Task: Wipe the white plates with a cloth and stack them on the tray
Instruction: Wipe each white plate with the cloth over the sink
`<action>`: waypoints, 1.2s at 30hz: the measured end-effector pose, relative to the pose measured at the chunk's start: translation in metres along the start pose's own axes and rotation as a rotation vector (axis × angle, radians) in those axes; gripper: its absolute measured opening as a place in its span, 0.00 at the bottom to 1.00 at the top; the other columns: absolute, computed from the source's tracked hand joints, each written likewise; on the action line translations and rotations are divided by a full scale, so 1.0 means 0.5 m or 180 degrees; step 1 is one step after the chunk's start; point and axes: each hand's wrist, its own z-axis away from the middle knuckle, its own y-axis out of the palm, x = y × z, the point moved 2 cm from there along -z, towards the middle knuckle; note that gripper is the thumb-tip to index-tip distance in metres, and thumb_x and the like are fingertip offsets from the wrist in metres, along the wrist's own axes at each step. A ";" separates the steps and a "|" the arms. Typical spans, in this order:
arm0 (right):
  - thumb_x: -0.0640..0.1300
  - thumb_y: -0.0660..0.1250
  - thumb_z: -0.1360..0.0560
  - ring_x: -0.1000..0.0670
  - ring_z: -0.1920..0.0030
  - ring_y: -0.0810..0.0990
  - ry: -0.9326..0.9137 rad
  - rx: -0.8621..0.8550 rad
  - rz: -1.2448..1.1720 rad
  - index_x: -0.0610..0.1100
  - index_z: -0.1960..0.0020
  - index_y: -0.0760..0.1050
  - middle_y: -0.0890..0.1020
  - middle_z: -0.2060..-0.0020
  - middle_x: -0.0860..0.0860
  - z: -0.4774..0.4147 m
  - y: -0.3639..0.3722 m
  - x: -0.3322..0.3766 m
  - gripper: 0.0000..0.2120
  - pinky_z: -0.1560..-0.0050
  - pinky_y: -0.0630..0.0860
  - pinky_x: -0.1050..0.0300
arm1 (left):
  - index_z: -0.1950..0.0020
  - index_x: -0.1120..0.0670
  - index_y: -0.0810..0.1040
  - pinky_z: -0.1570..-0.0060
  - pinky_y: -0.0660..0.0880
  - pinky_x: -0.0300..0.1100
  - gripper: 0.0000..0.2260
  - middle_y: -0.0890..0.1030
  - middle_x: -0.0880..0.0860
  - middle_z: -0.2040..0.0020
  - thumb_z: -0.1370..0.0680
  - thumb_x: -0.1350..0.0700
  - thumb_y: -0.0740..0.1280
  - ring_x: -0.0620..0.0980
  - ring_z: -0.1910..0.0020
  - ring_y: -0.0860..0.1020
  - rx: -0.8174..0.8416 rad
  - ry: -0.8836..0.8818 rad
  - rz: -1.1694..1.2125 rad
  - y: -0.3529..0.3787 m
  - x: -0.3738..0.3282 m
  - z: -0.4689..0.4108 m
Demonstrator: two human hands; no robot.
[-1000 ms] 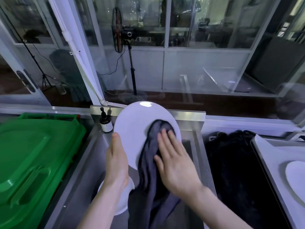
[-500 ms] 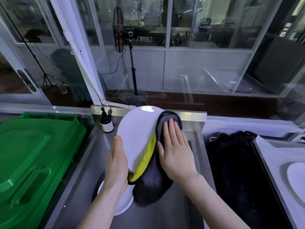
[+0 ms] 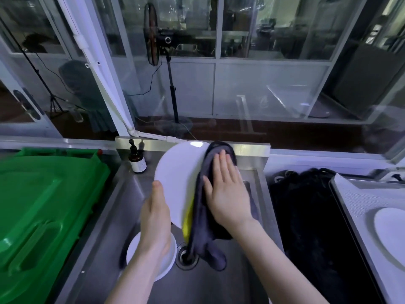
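Note:
A white plate [image 3: 175, 172] is tilted up over the steel sink [image 3: 219, 281]. My left hand [image 3: 154, 216] grips its lower left edge, thumb on the face. My right hand [image 3: 225, 191] presses flat, fingers straight, on a dark grey cloth [image 3: 203, 227] with a yellow side, against the plate's right part. The cloth hangs down toward the drain [image 3: 186, 256]. More white plates [image 3: 135, 253] lie in the sink under my left wrist. On the right, a tray [image 3: 355, 207] holds one white plate [image 3: 390, 229].
A green bin lid [image 3: 43, 205] fills the left side. A small brown pump bottle [image 3: 137, 160] stands at the sink's back left corner. A black bag-lined bin [image 3: 311, 216] sits between sink and tray. Glass panels stand behind the counter.
My right hand with the cloth slid from the plate's lower middle up to its upper right edge. The cloth's yellow side came into view. The plate turned slightly in my left hand.

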 end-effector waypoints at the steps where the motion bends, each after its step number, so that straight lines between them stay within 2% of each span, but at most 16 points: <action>1: 0.56 0.48 0.17 0.46 0.20 0.46 0.0114 -0.0029 0.0053 0.39 0.20 0.46 0.48 0.21 0.43 0.016 -0.003 -0.011 0.32 0.22 0.42 0.52 | 0.40 0.47 0.78 0.36 0.74 0.53 0.35 0.82 0.44 0.43 0.35 0.26 0.56 0.49 0.41 0.79 -0.0005 0.0041 0.0074 -0.006 -0.005 0.000; 3: 0.56 0.49 0.19 0.41 0.22 0.56 -0.0009 -0.0146 0.0103 0.36 0.22 0.54 0.57 0.23 0.40 0.071 -0.006 0.006 0.32 0.23 0.53 0.46 | 0.40 0.46 0.79 0.31 0.71 0.57 0.33 0.82 0.45 0.38 0.34 0.27 0.56 0.51 0.36 0.78 -0.0052 0.0119 0.0134 -0.007 -0.009 -0.003; 5: 0.53 0.51 0.21 0.39 0.24 0.62 -0.0388 -0.0121 -0.0068 0.34 0.25 0.62 0.63 0.25 0.38 0.118 0.012 0.048 0.31 0.26 0.61 0.41 | 0.45 0.48 0.80 0.35 0.74 0.51 0.25 0.84 0.44 0.41 0.26 0.31 0.58 0.48 0.39 0.80 -0.0078 0.0157 0.0137 0.007 -0.004 -0.008; 8: 0.49 0.48 0.20 0.44 0.21 0.49 -0.0879 0.0207 -0.0443 0.36 0.22 0.53 0.52 0.22 0.42 0.107 0.026 0.080 0.30 0.22 0.52 0.47 | 0.53 0.48 0.81 0.52 0.76 0.40 0.18 0.86 0.38 0.56 0.16 0.41 0.57 0.36 0.53 0.83 0.0030 0.0106 -0.0047 0.029 0.009 -0.015; 10: 0.47 0.48 0.18 0.47 0.20 0.43 -0.0950 0.0201 -0.0463 0.38 0.21 0.48 0.47 0.21 0.44 0.071 0.021 0.074 0.28 0.22 0.45 0.51 | 0.54 0.47 0.82 0.51 0.77 0.42 0.18 0.87 0.42 0.56 0.16 0.42 0.56 0.38 0.54 0.84 0.0133 0.0060 -0.0107 0.034 0.017 -0.011; 12: 0.49 0.49 0.16 0.47 0.21 0.41 -0.0640 0.0116 -0.0258 0.39 0.20 0.45 0.45 0.21 0.44 0.035 0.014 0.054 0.29 0.22 0.44 0.51 | 0.55 0.46 0.80 0.48 0.77 0.46 0.17 0.85 0.44 0.54 0.16 0.40 0.57 0.42 0.50 0.82 0.0062 0.0013 -0.0019 0.031 0.020 -0.003; 15: 0.55 0.49 0.17 0.46 0.21 0.42 0.0197 -0.0198 -0.0102 0.39 0.20 0.43 0.44 0.21 0.44 0.010 0.002 0.001 0.32 0.22 0.42 0.51 | 0.49 0.47 0.81 0.53 0.77 0.44 0.18 0.86 0.44 0.52 0.18 0.37 0.57 0.45 0.50 0.83 -0.0023 0.0034 0.0248 0.019 0.021 0.006; 18: 0.56 0.55 0.18 0.45 0.21 0.52 0.0572 -0.0567 -0.0567 0.38 0.20 0.44 0.49 0.20 0.43 0.040 -0.004 -0.039 0.36 0.23 0.53 0.52 | 0.50 0.38 0.84 0.48 0.77 0.47 0.20 0.86 0.39 0.50 0.26 0.32 0.57 0.43 0.48 0.84 0.0120 0.0273 0.0264 -0.002 0.010 0.001; 20: 0.53 0.61 0.20 0.52 0.27 0.62 0.0773 -0.0611 -0.1473 0.42 0.20 0.46 0.56 0.23 0.49 0.061 -0.001 -0.046 0.36 0.33 0.66 0.61 | 0.51 0.33 0.83 0.48 0.77 0.48 0.16 0.86 0.39 0.49 0.27 0.33 0.57 0.40 0.50 0.84 0.0302 0.0376 0.0112 -0.008 0.002 -0.007; 22: 0.47 0.68 0.22 0.61 0.37 0.66 0.1014 -0.0719 -0.2300 0.43 0.22 0.55 0.66 0.33 0.54 0.060 -0.002 -0.057 0.34 0.44 0.62 0.79 | 0.50 0.33 0.83 0.49 0.78 0.47 0.12 0.86 0.40 0.48 0.22 0.38 0.60 0.40 0.50 0.84 0.0480 0.0459 -0.0133 -0.011 0.000 -0.017; 23: 0.44 0.70 0.23 0.64 0.40 0.67 0.1105 -0.0735 -0.2549 0.43 0.25 0.60 0.69 0.37 0.56 0.052 -0.006 -0.068 0.31 0.47 0.59 0.83 | 0.49 0.33 0.83 0.49 0.78 0.47 0.11 0.86 0.41 0.48 0.20 0.40 0.61 0.41 0.49 0.84 0.0558 0.0496 -0.0275 -0.013 -0.001 -0.022; 25: 0.44 0.70 0.24 0.59 0.44 0.74 0.1002 -0.0656 -0.2587 0.43 0.34 0.70 0.77 0.46 0.56 0.026 -0.030 -0.091 0.21 0.51 0.65 0.79 | 0.48 0.34 0.83 0.49 0.78 0.49 0.09 0.86 0.42 0.48 0.22 0.41 0.63 0.42 0.49 0.84 0.0696 0.0537 -0.0526 -0.024 -0.005 -0.032; 27: 0.45 0.70 0.23 0.53 0.56 0.76 0.0619 -0.0535 -0.2338 0.40 0.48 0.74 0.80 0.59 0.53 -0.009 -0.064 -0.103 0.10 0.57 0.70 0.66 | 0.48 0.37 0.84 0.48 0.78 0.50 0.11 0.87 0.43 0.48 0.26 0.38 0.65 0.44 0.48 0.85 0.0871 0.0536 -0.0695 -0.039 -0.015 -0.045; 30: 0.47 0.69 0.23 0.54 0.67 0.66 -0.0184 -0.0172 -0.1780 0.49 0.64 0.65 0.71 0.71 0.55 -0.061 -0.118 -0.082 0.16 0.62 0.66 0.68 | 0.50 0.57 0.81 0.53 0.75 0.49 0.29 0.84 0.47 0.55 0.32 0.32 0.66 0.49 0.56 0.82 0.1046 0.0747 -0.1164 -0.044 -0.040 -0.054; 32: 0.50 0.68 0.23 0.56 0.68 0.67 -0.0504 -0.0019 -0.1462 0.51 0.65 0.61 0.69 0.73 0.55 -0.076 -0.132 -0.061 0.19 0.63 0.65 0.68 | 0.51 0.65 0.75 0.57 0.69 0.48 0.35 0.78 0.52 0.60 0.32 0.31 0.65 0.49 0.60 0.75 0.1021 0.1030 -0.1317 -0.042 -0.055 -0.057; 36: 0.48 0.70 0.23 0.57 0.65 0.66 -0.0180 -0.0097 -0.2090 0.44 0.63 0.69 0.72 0.71 0.51 -0.047 -0.108 -0.080 0.15 0.62 0.66 0.58 | 0.56 0.62 0.75 0.59 0.64 0.46 0.30 0.72 0.51 0.61 0.31 0.33 0.64 0.48 0.62 0.69 0.0807 0.1254 -0.1220 -0.039 -0.054 -0.057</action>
